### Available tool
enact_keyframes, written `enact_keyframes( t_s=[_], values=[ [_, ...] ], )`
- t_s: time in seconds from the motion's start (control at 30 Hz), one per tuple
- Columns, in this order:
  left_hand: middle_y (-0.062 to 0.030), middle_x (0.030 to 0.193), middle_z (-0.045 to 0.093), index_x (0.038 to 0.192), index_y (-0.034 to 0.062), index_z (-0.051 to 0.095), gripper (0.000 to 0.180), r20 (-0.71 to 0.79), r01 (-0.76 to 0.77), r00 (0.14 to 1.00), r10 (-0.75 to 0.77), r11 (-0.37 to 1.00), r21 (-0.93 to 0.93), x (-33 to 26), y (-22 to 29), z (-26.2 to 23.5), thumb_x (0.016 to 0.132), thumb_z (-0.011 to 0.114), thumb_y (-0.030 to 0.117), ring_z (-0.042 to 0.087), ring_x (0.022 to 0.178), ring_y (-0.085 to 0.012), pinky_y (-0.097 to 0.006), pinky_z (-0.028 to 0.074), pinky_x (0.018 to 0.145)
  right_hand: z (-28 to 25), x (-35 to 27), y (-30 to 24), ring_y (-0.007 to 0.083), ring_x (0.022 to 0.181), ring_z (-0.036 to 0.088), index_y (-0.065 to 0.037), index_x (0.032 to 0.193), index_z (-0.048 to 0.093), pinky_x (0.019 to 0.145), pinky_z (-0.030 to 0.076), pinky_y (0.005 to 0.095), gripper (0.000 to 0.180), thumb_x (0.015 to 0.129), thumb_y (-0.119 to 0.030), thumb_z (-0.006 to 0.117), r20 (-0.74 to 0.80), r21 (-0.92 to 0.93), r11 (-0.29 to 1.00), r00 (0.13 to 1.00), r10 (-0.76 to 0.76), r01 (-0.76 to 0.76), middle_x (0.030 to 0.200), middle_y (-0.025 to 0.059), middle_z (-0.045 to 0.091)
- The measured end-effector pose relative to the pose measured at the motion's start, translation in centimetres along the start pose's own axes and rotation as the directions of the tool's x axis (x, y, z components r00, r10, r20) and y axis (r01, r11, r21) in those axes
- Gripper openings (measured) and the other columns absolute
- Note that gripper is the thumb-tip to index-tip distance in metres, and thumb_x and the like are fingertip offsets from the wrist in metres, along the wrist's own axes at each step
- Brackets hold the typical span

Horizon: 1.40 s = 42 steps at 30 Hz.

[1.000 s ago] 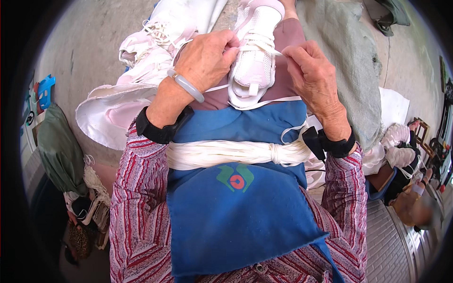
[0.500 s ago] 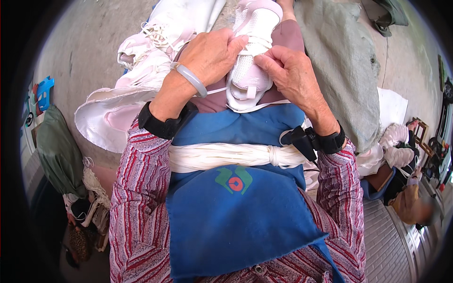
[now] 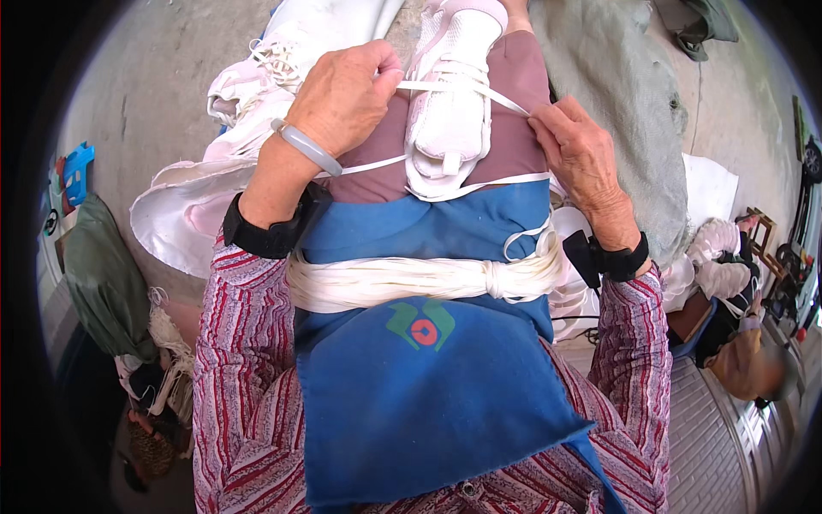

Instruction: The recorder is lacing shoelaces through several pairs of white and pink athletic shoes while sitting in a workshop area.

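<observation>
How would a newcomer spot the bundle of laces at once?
Find the big blue apron at lower centre. Across its upper half, below the pale central shoe, lies the bundle of laces. Unlike the thin lace stretched over that shoe, it is a thick sheaf, tied near its right end.

the white shoe [image 3: 448,124] is cut off by the top edge; a co-worker's head [image 3: 772,377] is blurred.

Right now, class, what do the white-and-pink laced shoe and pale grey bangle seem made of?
White-and-pink laced shoe: probably matte synthetic mesh, given its fine-netted texture. Pale grey bangle: polished stone or plastic, perhaps; its smooth surface shines.
</observation>
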<state>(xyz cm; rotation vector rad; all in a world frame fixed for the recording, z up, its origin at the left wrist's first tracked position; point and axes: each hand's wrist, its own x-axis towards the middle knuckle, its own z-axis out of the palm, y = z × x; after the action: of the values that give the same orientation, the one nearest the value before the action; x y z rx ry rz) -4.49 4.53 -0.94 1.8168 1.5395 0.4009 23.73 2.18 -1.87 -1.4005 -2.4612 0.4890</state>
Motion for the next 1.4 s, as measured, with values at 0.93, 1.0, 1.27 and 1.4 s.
enact_keyframes(
  t_s=[0.93,1.0,1.27,1.4],
  values=[
    [-0.0073,0.077,0.064,0.098,0.0008,0.064,0.018,-0.149,0.03,0.988,-0.037,0.998,-0.05,-3.9,0.5,1.1,0.091,0.061,0.017,0.057,0.068,-0.0143,-0.026,0.045,0.064,-2.1,-5.0,-1.5,0.0317,0.076,0.061,-0.003,0.085,0.066,0.069,0.049,0.0387,0.007,0.081,-0.008,0.066,0.168,0.201,0.938,0.954,0.249,-0.281,0.087,0.012,0.058],
    [-0.0129,0.084,0.066,0.091,0.0051,0.066,0.017,-0.209,0.005,0.978,-0.007,1.0,-0.01,-3.4,0.7,1.5,0.089,0.059,0.021,0.062,0.075,-0.0326,-0.04,0.049,0.067,-2.0,-5.5,-1.0,0.0316,0.077,0.061,-0.003,0.087,0.066,0.069,0.049,0.0387,0.008,0.081,-0.007,0.066,0.188,0.156,0.947,0.949,0.252,-0.282,0.088,0.0126,0.058],
    [-0.0091,0.085,0.065,0.088,0.0069,0.067,0.015,-0.287,-0.077,0.95,0.12,0.985,0.155,-2.0,0.5,1.6,0.087,0.06,0.02,0.06,0.083,-0.0293,-0.038,0.046,0.075,-1.9,-3.7,-3.8,0.0284,0.078,0.062,-0.006,0.105,0.063,0.067,0.051,0.0362,0.024,0.081,-0.008,0.067,0.089,0.283,0.932,0.973,0.211,-0.228,0.1,0.011,0.057],
    [-0.0094,0.087,0.065,0.091,0.0039,0.067,0.016,-0.279,-0.14,0.943,0.182,0.977,0.163,-1.5,-0.5,2.0,0.087,0.061,0.018,0.059,0.084,-0.0289,-0.036,0.046,0.077,-0.1,-2.8,-4.9,0.0256,0.078,0.062,-0.006,0.1,0.062,0.064,0.052,0.0373,0.018,0.082,-0.009,0.065,0.128,0.136,0.983,0.986,0.104,-0.121,0.097,0.0088,0.054]
  ],
)
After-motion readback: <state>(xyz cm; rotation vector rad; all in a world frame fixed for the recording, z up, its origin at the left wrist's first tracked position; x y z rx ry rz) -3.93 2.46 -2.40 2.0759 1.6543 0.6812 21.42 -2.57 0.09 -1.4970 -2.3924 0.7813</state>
